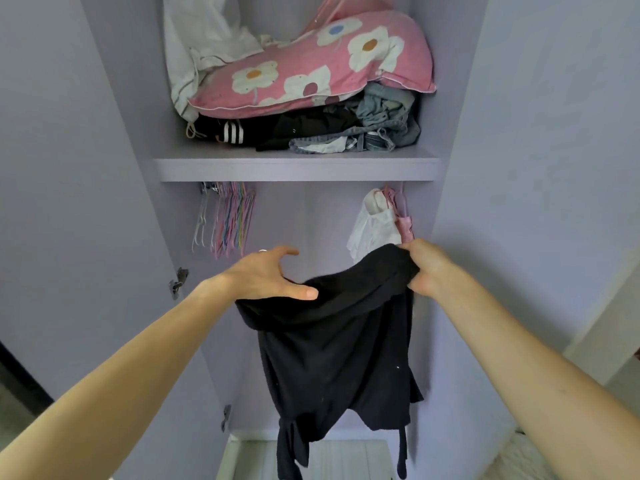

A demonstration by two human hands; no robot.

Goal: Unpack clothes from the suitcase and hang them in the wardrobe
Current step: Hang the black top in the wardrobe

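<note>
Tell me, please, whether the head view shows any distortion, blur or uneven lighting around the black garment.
Head view: wide-angle distortion splays the forearms and leans the wardrobe walls; light is soft and even, no glare; the black garment is so dark its folds barely show; left hand and right hand look sharp.

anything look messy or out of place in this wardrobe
Yes: on the upper shelf, crumpled jeans and dark clothes lie in an unfolded heap, with a pink flowered pillow tilted on top. The black garment in the right hand hangs bunched, with no hanger visible.

Bedroom: lilac wardrobe, hangers.
</note>
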